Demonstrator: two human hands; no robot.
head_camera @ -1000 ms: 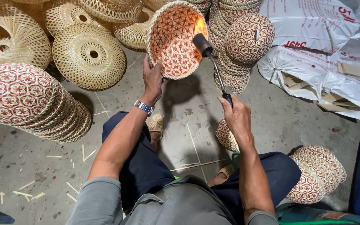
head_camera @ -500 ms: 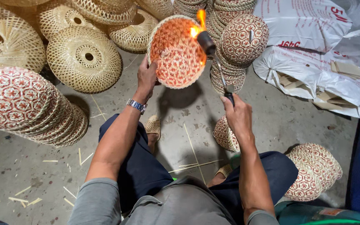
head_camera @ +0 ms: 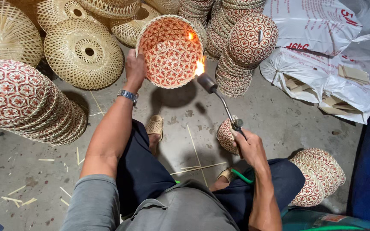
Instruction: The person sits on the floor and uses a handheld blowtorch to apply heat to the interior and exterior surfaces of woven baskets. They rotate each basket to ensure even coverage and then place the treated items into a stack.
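Note:
My left hand [head_camera: 135, 68] grips the rim of a red-and-white woven bowl [head_camera: 168, 53], held up with its inside facing me. My right hand [head_camera: 247, 147] holds a gas torch [head_camera: 219, 100] by its handle. The torch's flame [head_camera: 199, 66] licks the bowl's right edge, and a small flame also shows inside the bowl near the rim. A watch sits on my left wrist. I sit on the concrete floor with my legs apart.
Stacks of red-patterned woven bowls lie at the left [head_camera: 26, 102], behind the torch [head_camera: 245, 47] and by my right knee [head_camera: 317, 177]. Plain bamboo woven shades [head_camera: 84, 53] pile up at the back left. White sacks [head_camera: 322, 72] lie at the right. Bamboo slivers litter the floor.
The bowl has tilted and turned in my left hand. The torch head has dropped from the bowl's upper right rim to its lower right edge.

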